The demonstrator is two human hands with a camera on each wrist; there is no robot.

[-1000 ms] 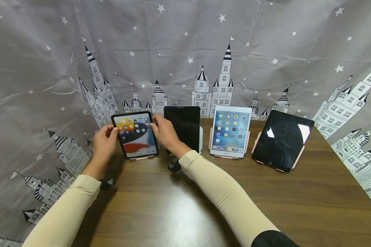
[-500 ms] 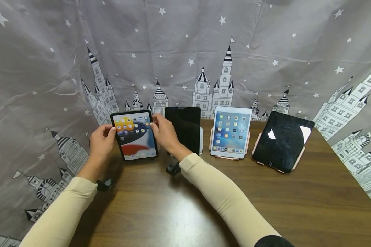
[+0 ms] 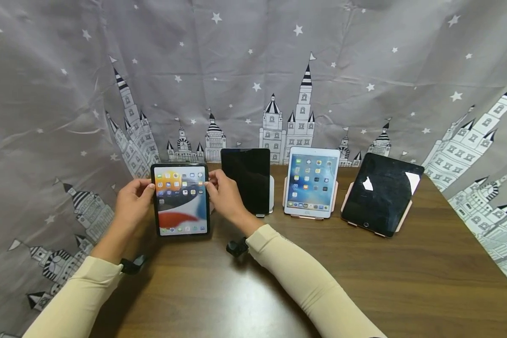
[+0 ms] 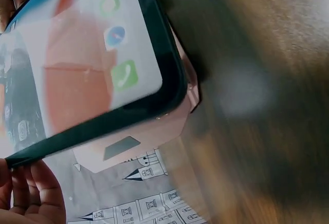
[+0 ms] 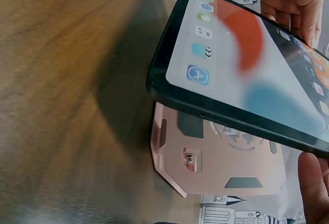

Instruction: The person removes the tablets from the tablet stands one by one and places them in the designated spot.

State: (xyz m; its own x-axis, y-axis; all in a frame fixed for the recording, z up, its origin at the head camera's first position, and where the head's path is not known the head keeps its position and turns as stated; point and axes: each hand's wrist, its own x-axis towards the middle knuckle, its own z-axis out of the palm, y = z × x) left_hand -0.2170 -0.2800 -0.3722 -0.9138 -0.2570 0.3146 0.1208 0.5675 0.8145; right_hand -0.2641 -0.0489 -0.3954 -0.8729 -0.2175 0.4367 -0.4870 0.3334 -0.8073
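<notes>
A black-framed tablet [image 3: 181, 202] with a lit screen of app icons is held in both hands at the left of the table. My left hand [image 3: 131, 202] pinches its left edge, thumb in front. At the opposite edge, my right hand [image 3: 228, 195] grips with the thumb on the frame. Behind the tablet is a pink stand [image 5: 216, 149], seen in both wrist views; the right wrist view shows a gap between them. In the head view the tablet hides most of that stand.
To the right, more tablets lean on stands: a dark-screened one [image 3: 246, 180], a white one [image 3: 311, 183] with a lit screen, and a tilted black one [image 3: 382, 195]. A grey castle-print curtain [image 3: 236, 61] rises behind the wooden table [image 3: 321, 263].
Both hands have drawn the lit tablet off its pink stand, towards me and lower in view. It now looks larger and more upright. The other tablets keep their places.
</notes>
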